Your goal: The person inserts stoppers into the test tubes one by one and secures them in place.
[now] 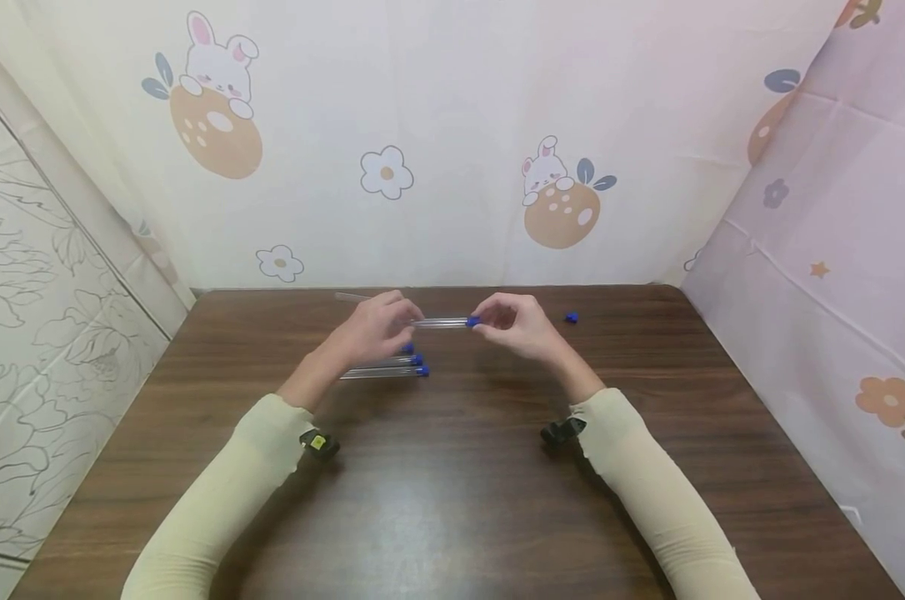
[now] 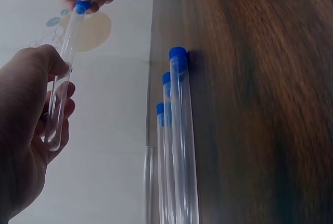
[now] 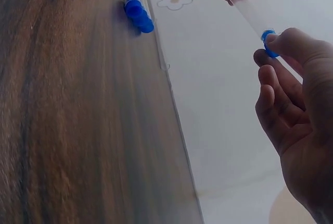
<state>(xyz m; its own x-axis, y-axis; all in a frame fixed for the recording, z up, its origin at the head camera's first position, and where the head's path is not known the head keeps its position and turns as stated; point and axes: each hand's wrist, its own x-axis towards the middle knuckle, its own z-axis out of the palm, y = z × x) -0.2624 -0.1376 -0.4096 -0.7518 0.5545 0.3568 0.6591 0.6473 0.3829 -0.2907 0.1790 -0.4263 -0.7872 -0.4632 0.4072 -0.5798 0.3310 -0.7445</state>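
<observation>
A clear test tube [image 1: 443, 323] is held level above the table between both hands. My left hand [image 1: 380, 327] grips its rounded end, thumb on one side and fingers on the other in the left wrist view. With thumb and forefinger, my right hand [image 1: 523, 325] pinches the blue stopper [image 3: 269, 42], which sits in the tube's mouth. Under the left hand, three capped test tubes [image 2: 182, 130] lie side by side on the table, their blue caps [image 1: 422, 371] pointing right. The left hand partly hides them in the head view.
One uncapped clear tube [image 2: 149, 182] lies near the table's back edge, behind the capped ones. A loose blue stopper [image 1: 572, 317] rests at the back right. The brown wooden table [image 1: 452, 483] meets a patterned curtain [image 1: 467, 217] at the back.
</observation>
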